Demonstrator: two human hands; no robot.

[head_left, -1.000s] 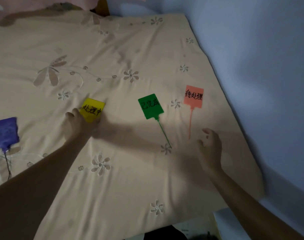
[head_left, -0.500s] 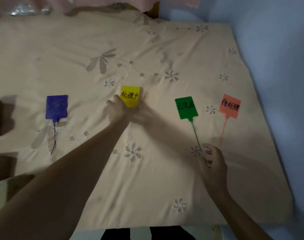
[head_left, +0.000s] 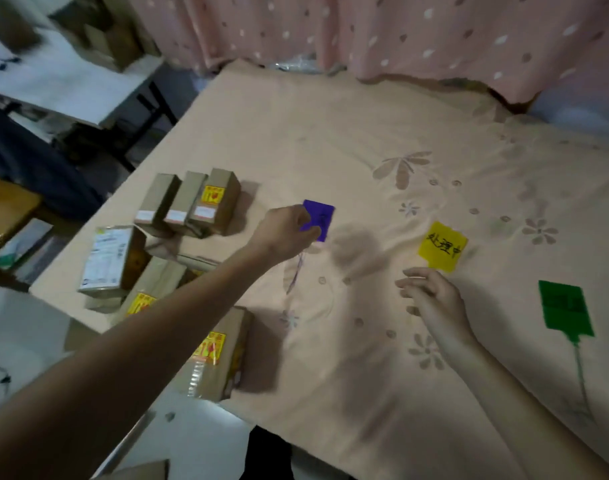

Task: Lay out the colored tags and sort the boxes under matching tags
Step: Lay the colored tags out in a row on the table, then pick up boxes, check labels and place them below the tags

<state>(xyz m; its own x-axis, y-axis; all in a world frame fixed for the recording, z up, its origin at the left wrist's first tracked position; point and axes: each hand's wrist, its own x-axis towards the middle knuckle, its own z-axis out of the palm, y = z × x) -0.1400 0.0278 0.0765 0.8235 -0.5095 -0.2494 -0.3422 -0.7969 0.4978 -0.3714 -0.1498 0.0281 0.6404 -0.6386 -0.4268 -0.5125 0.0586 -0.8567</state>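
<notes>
My left hand (head_left: 289, 230) pinches the left edge of the purple tag (head_left: 319, 219), whose thin tail trails down toward me. The yellow tag (head_left: 442, 245) with black writing lies flat to the right. My right hand (head_left: 434, 299) hovers just below it, fingers apart and holding nothing. The green tag (head_left: 565, 310) lies further right, its tail pointing toward me. Several brown cardboard boxes cluster at the left: three upright boxes (head_left: 188, 202), a box with a white label (head_left: 110, 261) and a box with a yellow sticker (head_left: 220, 355).
Everything lies on a beige flowered cloth (head_left: 365, 150) that covers the table. A pink dotted curtain (head_left: 400, 32) hangs behind it. A white table (head_left: 64, 81) with more boxes stands at the far left, beyond a gap.
The view has swung left, so the boxes now show and the orange tag is out of frame. My left hand left the yellow tag and took hold of the purple one.
</notes>
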